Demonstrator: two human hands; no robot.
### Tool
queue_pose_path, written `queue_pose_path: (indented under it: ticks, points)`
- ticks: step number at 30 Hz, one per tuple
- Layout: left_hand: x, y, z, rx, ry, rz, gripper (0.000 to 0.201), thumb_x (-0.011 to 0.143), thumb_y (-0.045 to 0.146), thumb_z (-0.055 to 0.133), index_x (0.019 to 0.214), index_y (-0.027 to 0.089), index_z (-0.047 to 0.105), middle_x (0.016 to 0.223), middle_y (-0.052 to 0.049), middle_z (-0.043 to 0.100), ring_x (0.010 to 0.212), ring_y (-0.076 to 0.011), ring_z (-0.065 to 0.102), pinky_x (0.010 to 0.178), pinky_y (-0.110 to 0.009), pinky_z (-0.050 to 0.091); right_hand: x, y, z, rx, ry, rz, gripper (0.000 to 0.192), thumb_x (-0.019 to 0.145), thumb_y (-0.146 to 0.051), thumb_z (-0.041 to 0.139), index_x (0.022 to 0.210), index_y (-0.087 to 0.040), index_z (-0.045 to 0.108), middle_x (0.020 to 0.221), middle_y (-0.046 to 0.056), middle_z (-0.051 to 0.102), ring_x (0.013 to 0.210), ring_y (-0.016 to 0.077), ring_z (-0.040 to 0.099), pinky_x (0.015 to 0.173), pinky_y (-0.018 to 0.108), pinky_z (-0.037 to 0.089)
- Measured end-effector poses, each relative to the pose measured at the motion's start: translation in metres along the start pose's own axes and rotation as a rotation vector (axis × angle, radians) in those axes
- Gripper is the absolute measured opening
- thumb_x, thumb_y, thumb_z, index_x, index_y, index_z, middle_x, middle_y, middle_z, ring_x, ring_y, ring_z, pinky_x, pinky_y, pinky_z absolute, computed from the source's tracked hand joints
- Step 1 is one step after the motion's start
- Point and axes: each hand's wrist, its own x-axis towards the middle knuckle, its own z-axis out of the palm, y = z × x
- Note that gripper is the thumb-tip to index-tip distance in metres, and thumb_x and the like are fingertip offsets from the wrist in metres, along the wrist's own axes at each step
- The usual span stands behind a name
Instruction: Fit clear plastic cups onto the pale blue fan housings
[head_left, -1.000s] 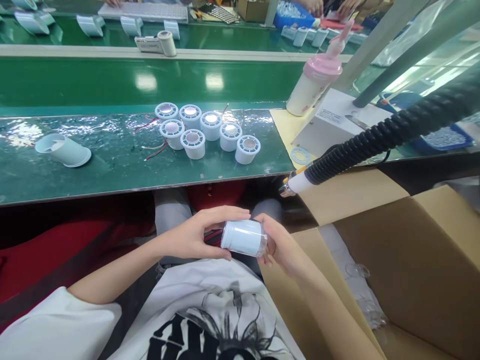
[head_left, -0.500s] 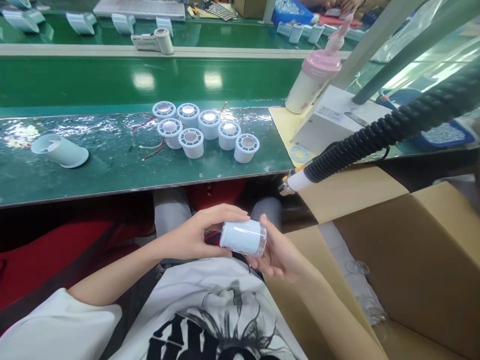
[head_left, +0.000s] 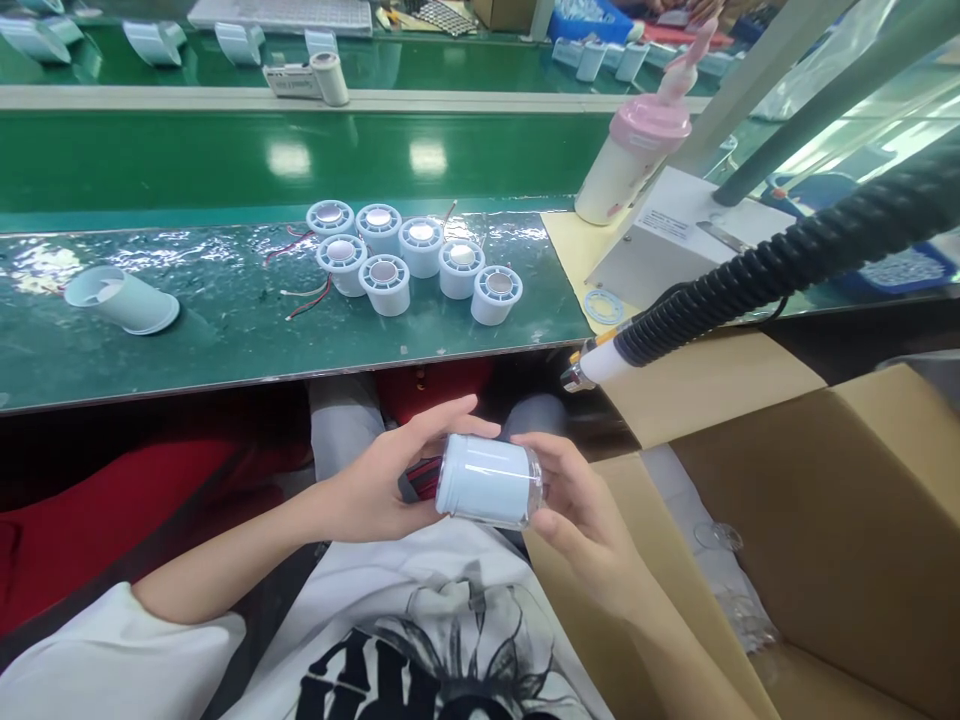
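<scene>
A glossy green belt (head_left: 187,160) spans the view beyond the darker green counter (head_left: 247,340). An open cardboard box (head_left: 810,500) stands at the lower right, beneath a black ribbed hose (head_left: 735,290). A white bottle (head_left: 630,150) with a pink top stands on the counter's right part. Below the counter's edge, in front of the person's shirt, the left hand (head_left: 382,480) curves its fingers around one end of a clear-covered pale blue cylinder (head_left: 484,480), its index finger raised; the right hand (head_left: 592,510) pinches the clear end between thumb and fingers. A pale blue tube (head_left: 139,305) lies on the counter's left part, seven smaller cups (head_left: 421,262) cluster mid-counter, and thin wires (head_left: 319,300) trail beside them.
</scene>
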Motion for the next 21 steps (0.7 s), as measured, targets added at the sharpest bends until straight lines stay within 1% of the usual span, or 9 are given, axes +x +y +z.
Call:
queue_pose_path:
  ticks: [4,8,12,14,16,17,19,20,21]
  points:
    - [0.000,0.001,0.000,-0.009,-0.004,0.002,0.090,0.074,0.004,0.065,0.145,0.035,0.019,0.133,-0.011,0.052,0.120,-0.0231,0.054,0.099,-0.035,0.048,-0.001,0.000,0.001,-0.007,0.006,-0.009,0.041,0.084,-0.045,0.059,0.121,-0.030,0.047,0.106,0.004,0.058,0.090,0.0181,0.058,0.074,0.027,0.051]
    - [0.000,0.004,0.000,-0.045,0.002,-0.061,0.089,0.073,0.005,0.067,0.144,0.035,0.023,0.133,-0.011,0.052,0.119,-0.0237,0.055,0.097,-0.032,0.049,0.000,0.000,0.002,-0.001,0.027,0.002,0.039,0.084,-0.045,0.059,0.118,-0.029,0.049,0.101,0.003,0.060,0.085,0.0163,0.059,0.070,0.025,0.051]
    - [0.001,0.006,-0.002,-0.004,0.006,-0.114,0.086,0.071,0.006,0.069,0.142,0.033,0.029,0.134,-0.010,0.052,0.119,-0.0227,0.055,0.095,-0.029,0.050,0.001,0.001,0.002,-0.009,0.028,0.010,0.037,0.085,-0.046,0.058,0.116,-0.028,0.049,0.100,0.004,0.062,0.084,0.0166,0.060,0.070,0.025,0.052]
    - [0.001,0.004,-0.004,0.074,-0.004,-0.087,0.080,0.070,0.009,0.071,0.139,0.032,0.037,0.133,-0.011,0.053,0.120,-0.0246,0.054,0.097,-0.033,0.049,0.003,0.000,0.002,-0.010,0.009,0.002,0.044,0.084,-0.049,0.057,0.122,-0.030,0.045,0.112,0.005,0.060,0.092,0.0184,0.060,0.075,0.027,0.052]
    - [0.002,0.000,-0.006,0.142,-0.028,-0.051,0.073,0.068,0.012,0.074,0.133,0.030,0.046,0.132,-0.011,0.055,0.122,-0.0272,0.052,0.100,-0.038,0.046,0.005,-0.001,0.002,-0.062,-0.028,-0.030,0.056,0.082,-0.050,0.060,0.130,-0.031,0.039,0.128,0.006,0.052,0.108,0.0216,0.056,0.085,0.031,0.051]
    - [0.001,-0.002,-0.007,0.150,-0.039,-0.062,0.071,0.067,0.014,0.075,0.131,0.029,0.049,0.132,-0.011,0.055,0.122,-0.0282,0.052,0.100,-0.039,0.046,0.005,-0.002,0.003,-0.116,-0.045,-0.051,0.060,0.080,-0.049,0.062,0.132,-0.031,0.039,0.133,0.006,0.049,0.114,0.0230,0.053,0.089,0.033,0.049]
    - [0.001,-0.008,-0.009,0.106,-0.060,-0.153,0.070,0.066,0.017,0.077,0.130,0.029,0.051,0.133,-0.010,0.054,0.120,-0.0291,0.054,0.096,-0.038,0.050,0.002,-0.002,0.005,-0.252,-0.040,-0.087,0.057,0.079,-0.044,0.065,0.130,-0.028,0.045,0.132,0.007,0.051,0.115,0.0238,0.052,0.091,0.034,0.048]
    - [0.001,-0.012,-0.009,0.073,-0.060,-0.216,0.069,0.065,0.019,0.078,0.129,0.029,0.052,0.133,-0.010,0.055,0.117,-0.0294,0.056,0.092,-0.037,0.053,-0.002,0.000,0.004,-0.311,0.000,-0.100,0.053,0.079,-0.042,0.065,0.127,-0.027,0.049,0.127,0.007,0.055,0.112,0.0236,0.054,0.090,0.035,0.048]
    - [0.002,-0.017,-0.010,0.043,-0.063,-0.275,0.068,0.064,0.020,0.079,0.126,0.030,0.054,0.132,-0.008,0.056,0.116,-0.0300,0.057,0.090,-0.036,0.054,-0.008,0.004,0.002,-0.351,0.075,-0.119,0.051,0.078,-0.042,0.065,0.125,-0.026,0.051,0.123,0.006,0.058,0.108,0.0232,0.057,0.089,0.035,0.048]
